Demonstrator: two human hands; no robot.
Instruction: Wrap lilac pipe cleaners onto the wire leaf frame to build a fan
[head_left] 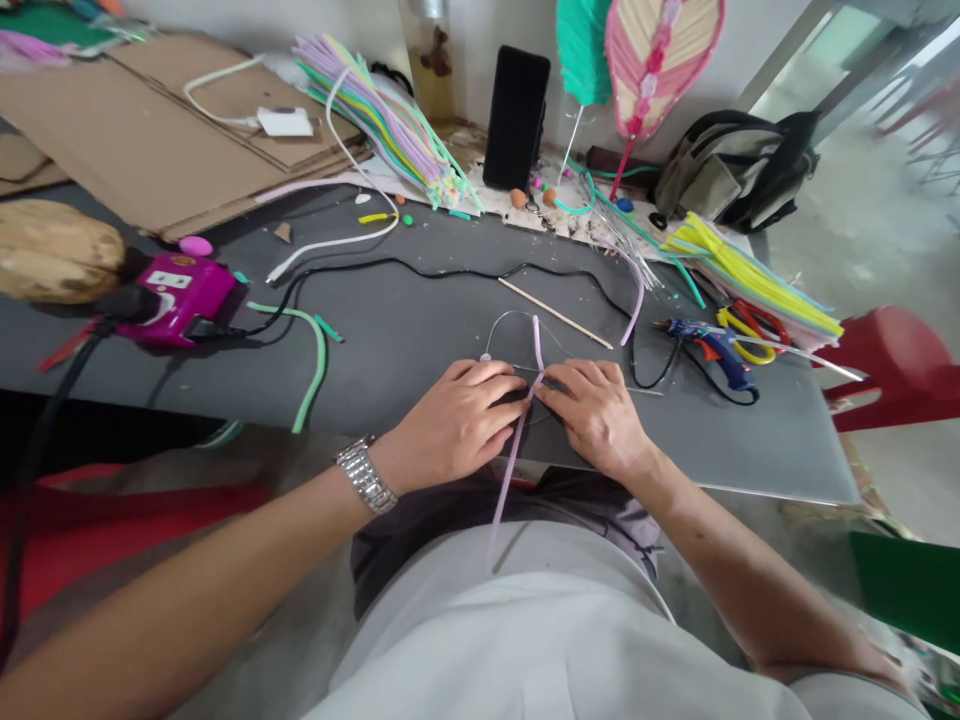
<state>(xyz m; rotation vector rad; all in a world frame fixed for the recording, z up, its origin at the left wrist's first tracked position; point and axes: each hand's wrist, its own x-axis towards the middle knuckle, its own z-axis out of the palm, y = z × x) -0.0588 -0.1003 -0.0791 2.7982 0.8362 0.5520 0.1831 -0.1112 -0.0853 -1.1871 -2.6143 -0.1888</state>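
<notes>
Left hand point(450, 420) and right hand point(592, 415) close together at the near edge of the grey table point(739, 445), both grips pressed together, pinching a pale lilac chenille strip point(516, 475) where it crosses a thin wire loop point(517, 325), just far of the hands. Lower end of the strip hanging past the table edge, above the lap. Likely trouble: the strip slipping along the wire if either grip slackens, or the springy loop flicking loose. Far to the right, a hot-glue gun point(712, 345) with its nozzle aimed left toward the hands, so a possible burn if heated and knocked. Black cable point(450, 268) looping just far of the hands, a snag risk. Exact contact hidden under the fingers; any wire twist impossible to make out; glue gun's power state unclear
</notes>
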